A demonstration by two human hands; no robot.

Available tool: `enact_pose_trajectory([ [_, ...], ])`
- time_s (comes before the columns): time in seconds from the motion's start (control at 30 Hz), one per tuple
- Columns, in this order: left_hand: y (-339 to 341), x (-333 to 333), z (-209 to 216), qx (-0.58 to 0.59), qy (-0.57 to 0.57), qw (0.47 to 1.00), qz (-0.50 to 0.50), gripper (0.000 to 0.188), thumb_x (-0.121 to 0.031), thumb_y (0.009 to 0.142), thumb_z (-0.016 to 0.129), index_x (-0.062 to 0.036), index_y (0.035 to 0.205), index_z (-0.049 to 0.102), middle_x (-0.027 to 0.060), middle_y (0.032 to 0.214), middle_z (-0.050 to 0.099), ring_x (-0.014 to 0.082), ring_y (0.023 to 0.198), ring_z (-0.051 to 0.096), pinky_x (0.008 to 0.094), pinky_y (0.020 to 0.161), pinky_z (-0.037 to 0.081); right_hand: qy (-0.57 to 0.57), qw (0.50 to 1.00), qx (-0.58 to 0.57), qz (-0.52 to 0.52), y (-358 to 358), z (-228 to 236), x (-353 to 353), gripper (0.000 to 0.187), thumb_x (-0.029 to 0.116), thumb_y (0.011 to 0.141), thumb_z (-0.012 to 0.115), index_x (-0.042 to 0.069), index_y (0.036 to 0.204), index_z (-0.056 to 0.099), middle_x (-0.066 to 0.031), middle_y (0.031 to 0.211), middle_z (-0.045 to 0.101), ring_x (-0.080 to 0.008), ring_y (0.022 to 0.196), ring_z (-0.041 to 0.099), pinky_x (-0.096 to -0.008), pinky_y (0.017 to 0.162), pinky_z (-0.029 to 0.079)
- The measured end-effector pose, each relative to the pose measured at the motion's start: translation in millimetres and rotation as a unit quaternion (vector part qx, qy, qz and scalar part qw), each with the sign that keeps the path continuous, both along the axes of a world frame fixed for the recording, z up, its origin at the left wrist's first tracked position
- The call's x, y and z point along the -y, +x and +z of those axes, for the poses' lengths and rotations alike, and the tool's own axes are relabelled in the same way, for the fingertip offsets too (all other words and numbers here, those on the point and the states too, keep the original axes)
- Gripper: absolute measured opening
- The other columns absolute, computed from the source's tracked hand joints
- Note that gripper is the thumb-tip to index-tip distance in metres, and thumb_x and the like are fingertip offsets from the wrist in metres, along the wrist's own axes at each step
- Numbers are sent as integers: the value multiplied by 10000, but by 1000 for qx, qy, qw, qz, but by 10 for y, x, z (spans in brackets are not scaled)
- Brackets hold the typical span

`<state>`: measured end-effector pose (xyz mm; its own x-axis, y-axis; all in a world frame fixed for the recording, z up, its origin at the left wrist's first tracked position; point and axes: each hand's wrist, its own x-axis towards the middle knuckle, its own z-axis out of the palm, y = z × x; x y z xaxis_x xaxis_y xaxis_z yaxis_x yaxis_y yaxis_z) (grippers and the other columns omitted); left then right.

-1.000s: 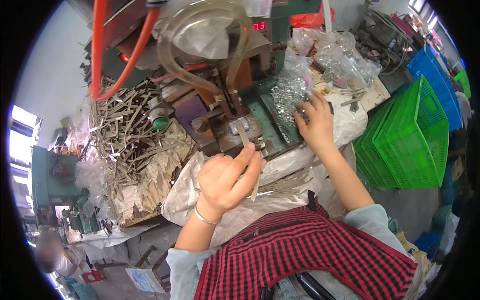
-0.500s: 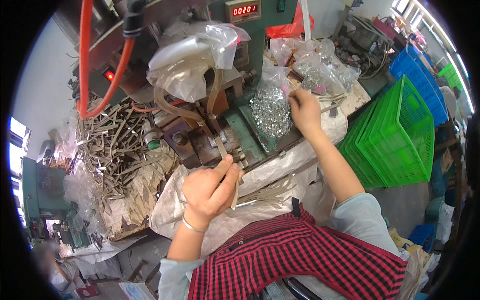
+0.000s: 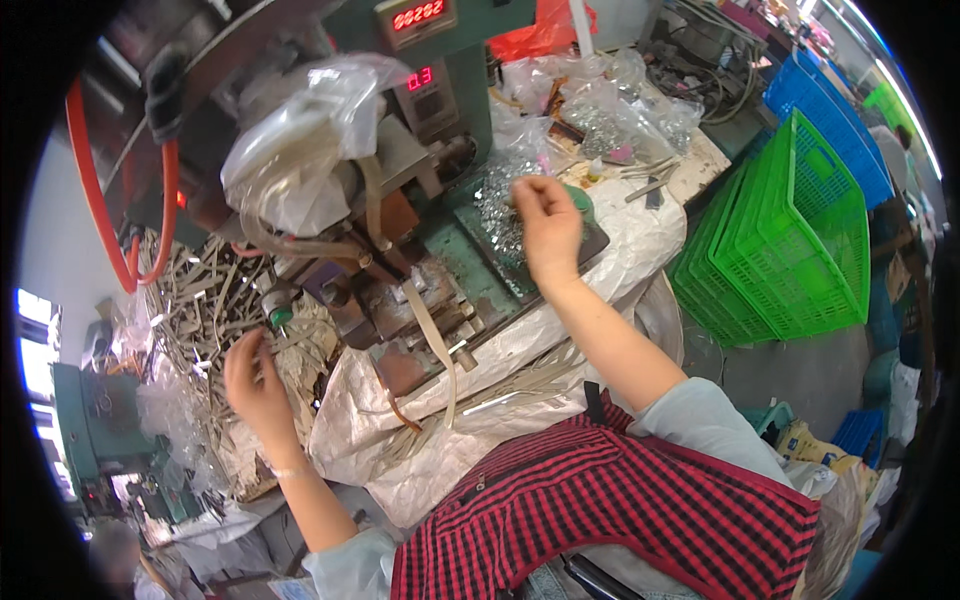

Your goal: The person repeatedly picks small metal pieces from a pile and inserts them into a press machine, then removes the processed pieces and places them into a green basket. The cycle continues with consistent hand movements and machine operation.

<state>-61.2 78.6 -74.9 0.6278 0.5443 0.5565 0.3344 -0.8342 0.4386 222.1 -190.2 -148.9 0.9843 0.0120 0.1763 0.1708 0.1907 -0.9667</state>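
A flat grey-beige strip [image 3: 434, 335] runs from the die of a green press [image 3: 455, 250] down over its front edge, with neither hand on it. My left hand [image 3: 258, 390] is off to the left, beside a green round button [image 3: 280, 316] and a heap of similar strips [image 3: 205, 300]. Its fingers are loosely bent and apart, and I see nothing in them. Over a pile of small shiny metal pieces [image 3: 497, 205], my right hand [image 3: 550, 225] has thumb and fingertips pinched together. Whatever they may hold is too small to make out.
Clear plastic [image 3: 300, 150] wraps the press head, and orange hoses [image 3: 105, 230] hang at left. More strips [image 3: 520, 385] lie on the white sacking before me. Bags of metal pieces [image 3: 610, 110] stand behind. Green crates [image 3: 780, 250] and a blue crate [image 3: 825, 125] are stacked right.
My left hand has let go of the strip and moved left toward the heap. My right hand has shifted slightly left across the metal pieces. The view has turned a little.
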Motion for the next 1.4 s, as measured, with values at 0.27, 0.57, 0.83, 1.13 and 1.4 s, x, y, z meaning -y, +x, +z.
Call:
enact_pose_trajectory([
  [0.27, 147, -683, -1182, -183, 130, 974, 2, 196, -50, 816, 690, -55, 1004, 744, 145, 1051, 705, 370, 968, 646, 454, 852, 528, -145, 979, 130, 65, -239, 235, 396, 151, 43, 900, 715, 26, 1049, 725, -62, 926, 729, -141, 851, 674, -281, 795, 521],
  [0.57, 117, -536, -794, 89, -145, 983, 63, 96, -86, 968, 705, 9, 979, 697, 53, 894, 712, 155, 748, 659, 289, 676, 513, -130, 937, 228, 230, -679, 910, 194, 148, 59, 860, 732, 35, 1006, 743, -118, 981, 738, -279, 926, 693, -376, 849, 536],
  [0.83, 90, 267, -576, 357, -401, 844, 8, 284, -263, 1085, 567, 3, 1168, 623, 138, 1010, 733, 190, 780, 724, 254, 632, 580, 24, 971, 52, 232, -816, 621, -275, 320, -12, 869, 734, -10, 1179, 652, -51, 1055, 699, -116, 957, 653, -273, 865, 526],
  [1.13, 599, 887, 791, 350, -183, 900, -185, 123, -7, 1029, 570, 77, 1076, 647, 223, 988, 719, 242, 755, 699, 312, 609, 564, 78, 952, -69, 286, -999, 1041, -330, 450, -24, 891, 694, -38, 1314, 542, -67, 1065, 697, -111, 979, 644, -279, 925, 502],
  [1.4, 712, 1416, 406, 122, 190, 922, -314, 251, 3, 723, 853, -50, 943, 745, 132, 939, 770, 189, 677, 695, 285, 551, 516, -471, 819, 321, 60, -274, 537, 358, 310, 140, 804, 765, 89, 1109, 749, -197, 1313, 636, -403, 1319, 536, -503, 1090, 452],
])
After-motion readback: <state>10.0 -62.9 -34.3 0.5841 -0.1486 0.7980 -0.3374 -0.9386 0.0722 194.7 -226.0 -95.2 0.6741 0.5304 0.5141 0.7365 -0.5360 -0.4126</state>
